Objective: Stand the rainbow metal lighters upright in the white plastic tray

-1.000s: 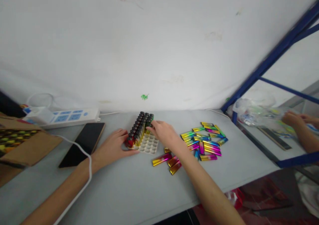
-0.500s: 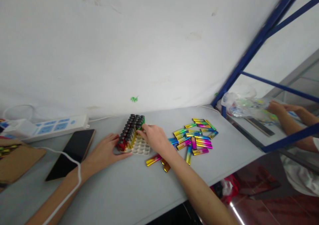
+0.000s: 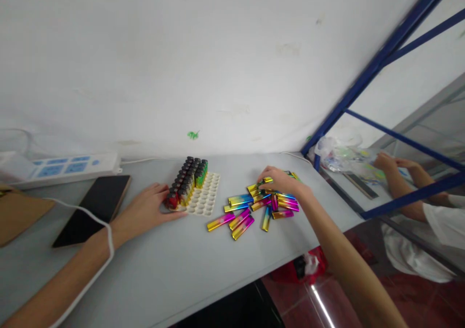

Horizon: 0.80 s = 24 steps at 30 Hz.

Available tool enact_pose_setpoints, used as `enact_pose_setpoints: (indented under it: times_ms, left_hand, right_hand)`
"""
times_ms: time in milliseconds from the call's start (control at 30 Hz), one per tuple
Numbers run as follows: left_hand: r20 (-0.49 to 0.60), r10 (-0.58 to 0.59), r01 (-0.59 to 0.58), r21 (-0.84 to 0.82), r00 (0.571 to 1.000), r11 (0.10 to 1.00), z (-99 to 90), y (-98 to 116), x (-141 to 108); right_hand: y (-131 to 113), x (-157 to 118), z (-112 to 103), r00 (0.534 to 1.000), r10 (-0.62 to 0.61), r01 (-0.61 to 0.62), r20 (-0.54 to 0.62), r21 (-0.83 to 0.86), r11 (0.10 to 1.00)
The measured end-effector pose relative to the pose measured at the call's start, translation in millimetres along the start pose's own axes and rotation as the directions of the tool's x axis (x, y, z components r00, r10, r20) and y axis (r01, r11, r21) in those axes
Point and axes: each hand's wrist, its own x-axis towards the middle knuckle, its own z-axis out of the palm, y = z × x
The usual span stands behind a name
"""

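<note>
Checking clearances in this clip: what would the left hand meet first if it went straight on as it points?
Probably the black-topped red pieces at the tray's near-left corner; the left hand looks almost against them, though depth is unclear.

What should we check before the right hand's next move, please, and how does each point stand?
1. Left hand at the tray's left side: ok.
2. Black-topped pieces upright in the tray: ok.
3. Bare holes available: ok, along the tray's right side.
4. Right hand at the loose shiny pieces: ok.
5. One piece firmly in its fingers: cannot tell.
6. White cable clear of the left forearm: not ok, it crosses in view.
</note>
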Motion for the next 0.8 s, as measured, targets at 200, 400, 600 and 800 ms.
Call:
enact_pose_setpoints:
  times_ms: [200,400,600,800]
  left_hand:
    - [-0.01,0.036,-0.036,0.017,0.999,0.999,1.0,-1.6,-1.1]
    - [-0.002,0.02,-0.02,0.035,1.0,0.999,0.2,0.7,-1.9]
    - [-0.022,0.031,-0.03,0.048,0.999,0.998,1.4,1.1,-2.7]
    - [-0.004,0.037,-0.036,0.05,0.999,0.998,-1.8,4.1,-4.7]
  right_hand:
    - [1.5,21.3,6.5,0.997,-0.04,0.039,0.06,0.015,0.999]
    - [-24.9,24.0,7.9,0.983,0.031,0.047,-0.179,0.412,0.91]
    - [-79.6,38.6,32.8,0.898,0.158,0.225,-0.411,0.737,0.637]
    - [-141.5,58.7,52.4,0.963,0.123,0.2,-0.239,0.943,0.266]
